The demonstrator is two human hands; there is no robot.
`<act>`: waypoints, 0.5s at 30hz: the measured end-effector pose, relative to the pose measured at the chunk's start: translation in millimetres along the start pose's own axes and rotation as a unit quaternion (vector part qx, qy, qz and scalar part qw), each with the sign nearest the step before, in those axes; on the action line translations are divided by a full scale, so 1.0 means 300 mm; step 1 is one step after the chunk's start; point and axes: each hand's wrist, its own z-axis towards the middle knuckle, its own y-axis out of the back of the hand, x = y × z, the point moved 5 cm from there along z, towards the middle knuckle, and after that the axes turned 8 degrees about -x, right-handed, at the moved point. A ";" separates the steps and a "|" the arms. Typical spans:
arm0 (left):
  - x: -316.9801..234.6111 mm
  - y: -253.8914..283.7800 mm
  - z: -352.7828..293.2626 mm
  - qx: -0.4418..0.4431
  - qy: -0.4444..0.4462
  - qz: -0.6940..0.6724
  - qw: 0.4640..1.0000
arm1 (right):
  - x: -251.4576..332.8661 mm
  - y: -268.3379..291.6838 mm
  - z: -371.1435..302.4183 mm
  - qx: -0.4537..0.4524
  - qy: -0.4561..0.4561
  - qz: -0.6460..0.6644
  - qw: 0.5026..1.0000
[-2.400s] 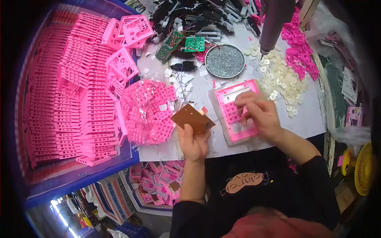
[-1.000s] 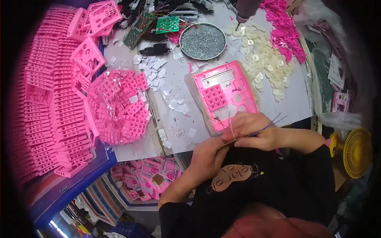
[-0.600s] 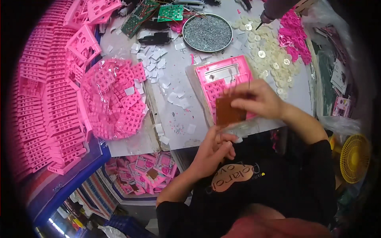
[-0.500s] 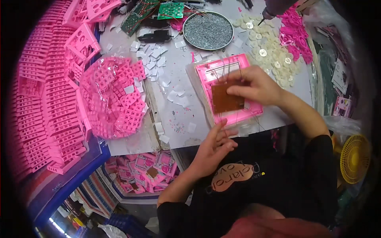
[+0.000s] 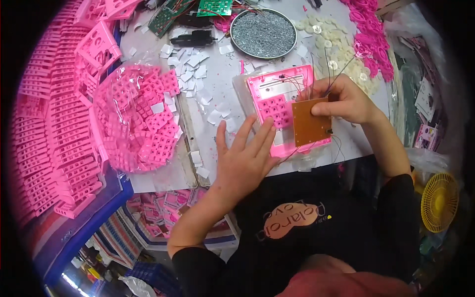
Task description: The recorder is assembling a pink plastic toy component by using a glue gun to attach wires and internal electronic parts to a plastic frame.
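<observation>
Fingers (image 5: 325, 108), board (image 5: 310, 129) over casing (image 5: 283, 149), discs (image 5: 339, 45) beyond

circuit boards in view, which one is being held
The brown board, pinched in the right hand over the pink casing. The bright green board and the darker green board lie farther off, with no hand on them.

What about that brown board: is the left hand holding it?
No: the right hand grips the brown board, thumb on its face, while the left hand is spread open to the board's left.
</observation>
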 end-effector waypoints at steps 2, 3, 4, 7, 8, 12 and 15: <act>0.008 0.008 0.008 0.010 -0.031 0.022 0.999 | -0.002 -0.005 -0.014 -0.010 0.050 0.018 0.999; 0.012 0.010 0.015 0.005 -0.033 0.020 0.999 | -0.001 -0.006 -0.015 -0.010 0.046 0.018 0.999; 0.017 0.011 0.024 0.000 -0.035 0.017 0.999 | 0.005 -0.005 -0.017 -0.010 0.043 0.019 0.999; 0.014 0.010 0.060 0.030 -0.041 0.007 0.999 | 0.016 0.005 -0.022 -0.018 0.029 0.018 0.999; 0.011 0.006 0.072 0.048 -0.043 0.003 0.998 | 0.017 0.008 -0.023 -0.022 0.024 0.018 0.999; 0.001 -0.033 0.095 0.117 -0.050 -0.032 0.991 | 0.030 0.020 -0.030 -0.026 0.031 0.006 0.999; 0.004 -0.021 0.105 0.118 -0.045 -0.060 0.990 | 0.042 0.020 -0.041 -0.019 0.018 -0.003 1.000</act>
